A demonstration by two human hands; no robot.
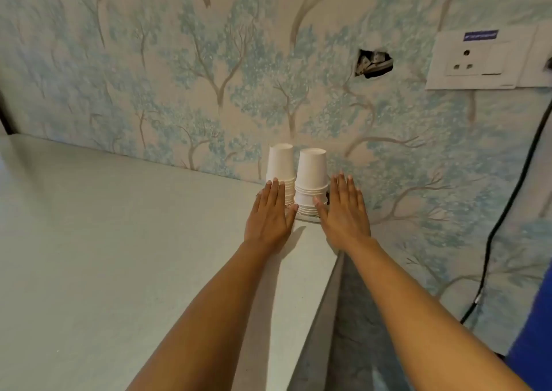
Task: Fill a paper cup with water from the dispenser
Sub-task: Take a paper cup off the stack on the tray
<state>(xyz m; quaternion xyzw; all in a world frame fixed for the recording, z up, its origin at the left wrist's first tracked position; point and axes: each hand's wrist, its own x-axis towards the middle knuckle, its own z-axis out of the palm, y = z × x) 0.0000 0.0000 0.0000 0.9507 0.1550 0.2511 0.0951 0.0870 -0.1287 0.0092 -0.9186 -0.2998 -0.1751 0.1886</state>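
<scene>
One head-worn view looks forward and down over the table [119, 241] toward the papered wall [179, 62] (wide-angle, lines bowed), close behind both outstretched forearms.

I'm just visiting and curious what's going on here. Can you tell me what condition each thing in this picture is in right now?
Left stack of paper cups: upside down, nested, on the counter.
Right stack of paper cups: upside down, nested.
Left hand: open, flat, empty.
Right hand: open, flat, empty.
Wall socket: nothing plugged in.
Wallpaper hole: torn open.
Black cable: hanging loose.
</scene>
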